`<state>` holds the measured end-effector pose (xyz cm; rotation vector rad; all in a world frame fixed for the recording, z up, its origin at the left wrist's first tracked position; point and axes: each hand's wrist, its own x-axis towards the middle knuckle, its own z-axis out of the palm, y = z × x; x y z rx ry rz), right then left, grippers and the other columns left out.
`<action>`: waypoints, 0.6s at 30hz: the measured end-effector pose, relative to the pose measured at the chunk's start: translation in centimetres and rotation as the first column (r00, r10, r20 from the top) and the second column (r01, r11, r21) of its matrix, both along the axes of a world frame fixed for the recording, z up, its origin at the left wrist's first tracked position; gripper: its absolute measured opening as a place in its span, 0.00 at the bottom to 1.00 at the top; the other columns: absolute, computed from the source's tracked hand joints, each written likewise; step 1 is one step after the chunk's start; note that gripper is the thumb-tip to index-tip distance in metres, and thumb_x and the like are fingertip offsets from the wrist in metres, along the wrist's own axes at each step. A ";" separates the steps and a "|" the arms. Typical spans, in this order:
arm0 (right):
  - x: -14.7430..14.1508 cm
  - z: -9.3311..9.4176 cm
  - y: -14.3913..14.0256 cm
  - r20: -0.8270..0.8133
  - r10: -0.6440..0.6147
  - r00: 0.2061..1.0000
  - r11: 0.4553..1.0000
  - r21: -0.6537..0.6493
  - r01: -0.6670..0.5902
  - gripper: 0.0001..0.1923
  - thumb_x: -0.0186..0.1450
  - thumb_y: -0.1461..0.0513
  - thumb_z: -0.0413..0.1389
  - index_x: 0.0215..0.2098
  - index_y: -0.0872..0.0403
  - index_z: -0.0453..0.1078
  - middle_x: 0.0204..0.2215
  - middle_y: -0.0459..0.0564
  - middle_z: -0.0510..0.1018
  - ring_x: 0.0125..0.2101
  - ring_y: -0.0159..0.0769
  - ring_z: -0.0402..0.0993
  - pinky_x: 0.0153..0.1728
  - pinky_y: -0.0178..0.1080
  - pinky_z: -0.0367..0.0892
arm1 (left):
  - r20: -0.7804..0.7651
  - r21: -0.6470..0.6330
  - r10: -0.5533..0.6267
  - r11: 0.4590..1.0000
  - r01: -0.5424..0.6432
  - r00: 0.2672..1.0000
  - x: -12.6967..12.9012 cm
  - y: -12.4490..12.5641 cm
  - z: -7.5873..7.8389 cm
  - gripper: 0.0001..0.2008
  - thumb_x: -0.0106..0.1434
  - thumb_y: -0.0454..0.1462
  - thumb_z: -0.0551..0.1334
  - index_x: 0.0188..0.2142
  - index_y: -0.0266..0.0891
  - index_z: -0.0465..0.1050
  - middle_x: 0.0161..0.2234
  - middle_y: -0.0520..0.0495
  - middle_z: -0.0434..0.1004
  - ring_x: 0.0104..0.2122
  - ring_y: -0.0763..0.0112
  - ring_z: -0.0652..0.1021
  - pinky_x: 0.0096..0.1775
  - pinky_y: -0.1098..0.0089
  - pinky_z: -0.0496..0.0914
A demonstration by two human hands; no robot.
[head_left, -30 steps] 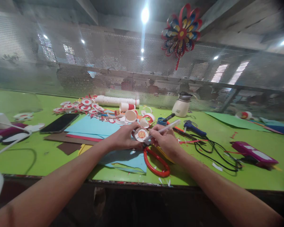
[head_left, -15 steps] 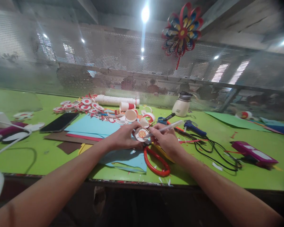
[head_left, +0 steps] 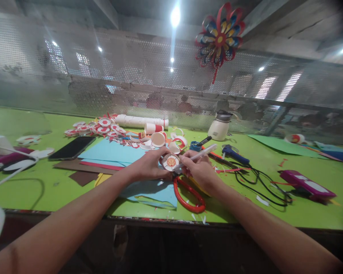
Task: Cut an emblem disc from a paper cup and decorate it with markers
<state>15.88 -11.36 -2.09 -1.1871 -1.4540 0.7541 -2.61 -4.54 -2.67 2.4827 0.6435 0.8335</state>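
Note:
Between the thumb and fingers of my left hand (head_left: 153, 164) is a small round paper cup piece (head_left: 170, 162), its white face turned up with a red and orange emblem and dark lines on it. My right hand (head_left: 198, 167) grips a whitish pen (head_left: 204, 152), the tip at the right side of the round face. Whether the tip touches it I cannot tell. Below both hands lie red-handled scissors (head_left: 198, 207), blades partly hidden, beside a light blue paper sheet (head_left: 151, 194). Cut cup rings (head_left: 178, 144) lie just beyond my fingers.
Behind on the left are a phone (head_left: 72, 147), stacked coloured paper (head_left: 108, 152) and a pile of red-white paper pieces (head_left: 103, 127). A cream jug (head_left: 218, 127) stands at the back. A blue glue gun (head_left: 236, 154), its black cable (head_left: 260, 190) and a purple box (head_left: 307, 185) lie right.
The pen in my right hand has shifted slightly left and down, its tip moving to the round piece's right edge. My left hand holds the piece in the same place.

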 end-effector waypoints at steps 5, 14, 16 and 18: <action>0.1 0.2 -0.2 -0.021 -0.018 1.000 1.000 0.009 0.018 0.11 0.60 0.57 0.56 0.23 0.53 0.65 0.13 0.40 0.68 0.14 0.26 0.60 0.17 0.32 0.56 | -0.003 -0.002 0.009 1.000 -0.009 1.000 0.0 -0.1 0.1 0.22 0.52 0.38 0.69 0.46 0.39 0.67 0.39 0.47 0.77 0.37 0.64 0.76 0.40 0.64 0.70; -0.1 0.3 -0.2 -0.015 -0.030 0.999 0.999 0.013 0.030 0.11 0.60 0.57 0.56 0.23 0.53 0.66 0.13 0.40 0.68 0.15 0.27 0.61 0.18 0.32 0.57 | -0.008 0.012 0.000 1.000 0.000 1.000 0.0 -0.1 0.3 0.23 0.52 0.40 0.69 0.46 0.39 0.67 0.39 0.47 0.77 0.37 0.64 0.76 0.40 0.64 0.70; -0.1 0.3 -0.2 -0.010 -0.021 1.000 1.000 0.008 0.021 0.11 0.60 0.57 0.56 0.23 0.53 0.66 0.13 0.40 0.68 0.15 0.27 0.61 0.18 0.32 0.57 | 0.000 0.015 -0.006 1.000 0.006 1.000 0.0 -0.1 0.3 0.22 0.52 0.39 0.68 0.45 0.39 0.67 0.39 0.47 0.77 0.37 0.64 0.76 0.40 0.64 0.70; -0.1 0.3 -0.2 -0.007 -0.012 1.000 1.000 0.005 0.012 0.11 0.60 0.57 0.56 0.22 0.53 0.66 0.13 0.40 0.68 0.15 0.27 0.61 0.18 0.32 0.57 | 0.003 0.015 -0.008 1.000 0.008 1.000 0.0 -0.1 0.4 0.21 0.52 0.38 0.68 0.45 0.39 0.67 0.39 0.47 0.77 0.37 0.64 0.76 0.39 0.65 0.70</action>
